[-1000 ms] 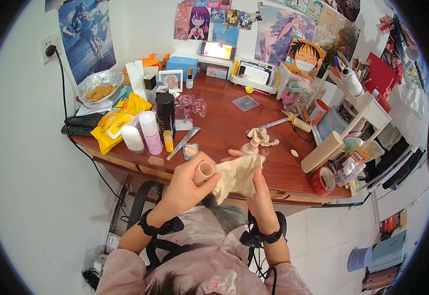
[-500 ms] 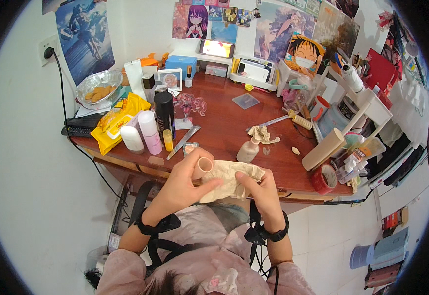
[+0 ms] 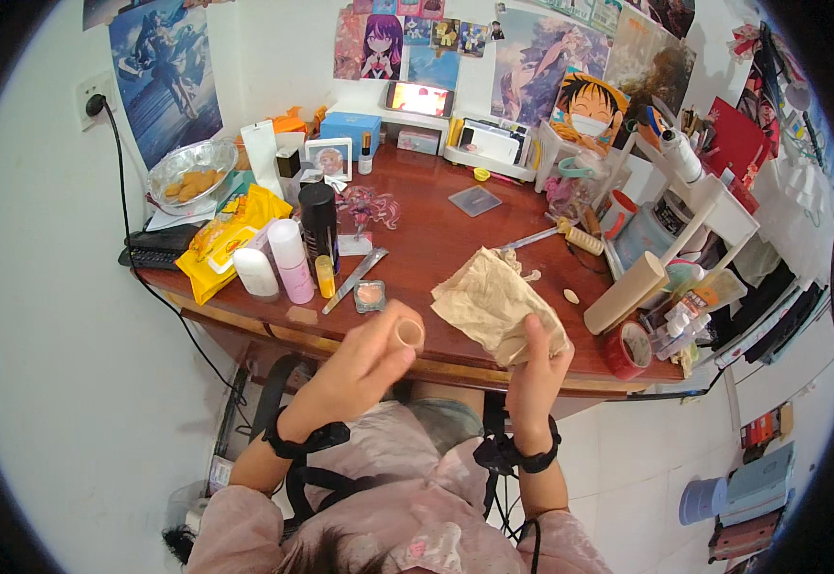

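My left hand [image 3: 364, 356] is closed around a small beige hollow cylinder [image 3: 407, 333], its round open end facing up. In my right hand [image 3: 538, 378] a crumpled beige paper tissue [image 3: 493, 304] is pinched at its lower right corner, thumb on top. The tissue spreads out over the desk's front part and hides the small bottle that stood there. Just past its top edge part of another crumpled tissue shows. A round-cornered compact [image 3: 370, 296] lies on the desk beyond my left hand.
Left on the brown desk [image 3: 417, 225] stand a black spray can [image 3: 319, 218], a pink-and-white bottle [image 3: 290, 260] and a yellow wipes pack [image 3: 230, 234]. To the right are a beige cylinder [image 3: 627, 292], a red tape roll [image 3: 627, 347] and a white shelf [image 3: 713, 239]. A lit phone [image 3: 419, 99] stands at the back.
My hands have moved apart. The right one has carried the tissue up and to the right, unfolding it over the bottle; the left has kept the cylinder and shifted slightly right.
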`<act>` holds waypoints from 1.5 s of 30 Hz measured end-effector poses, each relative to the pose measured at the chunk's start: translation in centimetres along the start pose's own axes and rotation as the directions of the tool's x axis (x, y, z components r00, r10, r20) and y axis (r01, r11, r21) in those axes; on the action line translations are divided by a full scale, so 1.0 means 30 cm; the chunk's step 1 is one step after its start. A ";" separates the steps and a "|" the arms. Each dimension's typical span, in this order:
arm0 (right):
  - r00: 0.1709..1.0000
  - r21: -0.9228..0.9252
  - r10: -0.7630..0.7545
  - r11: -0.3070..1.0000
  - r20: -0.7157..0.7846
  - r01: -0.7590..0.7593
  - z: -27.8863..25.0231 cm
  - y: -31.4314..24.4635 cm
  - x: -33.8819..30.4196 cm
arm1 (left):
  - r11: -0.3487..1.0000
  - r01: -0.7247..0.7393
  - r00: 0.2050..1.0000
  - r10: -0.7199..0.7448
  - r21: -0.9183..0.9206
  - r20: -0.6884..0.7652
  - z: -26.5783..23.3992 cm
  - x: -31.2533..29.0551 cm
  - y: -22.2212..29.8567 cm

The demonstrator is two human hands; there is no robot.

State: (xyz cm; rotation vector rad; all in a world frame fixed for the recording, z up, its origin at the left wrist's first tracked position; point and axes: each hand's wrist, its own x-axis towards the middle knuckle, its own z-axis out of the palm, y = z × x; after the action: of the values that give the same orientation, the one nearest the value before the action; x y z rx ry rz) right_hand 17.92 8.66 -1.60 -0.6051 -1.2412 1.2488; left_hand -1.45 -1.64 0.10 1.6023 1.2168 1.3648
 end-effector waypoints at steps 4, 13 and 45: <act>0.859 -0.248 -0.343 0.857 0.380 0.452 0.051 -0.066 -0.026 | 0.989 0.033 0.991 -0.051 0.145 0.122 0.031 -0.005 0.049; 0.713 -0.182 -0.190 0.894 0.675 0.410 0.055 -0.087 -0.031 | 0.986 -0.138 0.989 0.132 -0.090 -0.072 0.038 -0.021 -0.040; 0.482 -0.349 0.167 0.882 0.860 0.316 0.032 -0.095 0.001 | 0.906 -0.279 0.947 0.203 0.318 0.250 0.009 0.003 0.044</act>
State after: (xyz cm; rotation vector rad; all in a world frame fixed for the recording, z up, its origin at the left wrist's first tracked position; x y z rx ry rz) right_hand 18.08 7.61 1.20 -0.1722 -2.4943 1.1923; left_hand -0.90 -1.96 1.28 2.1535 1.2086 1.1250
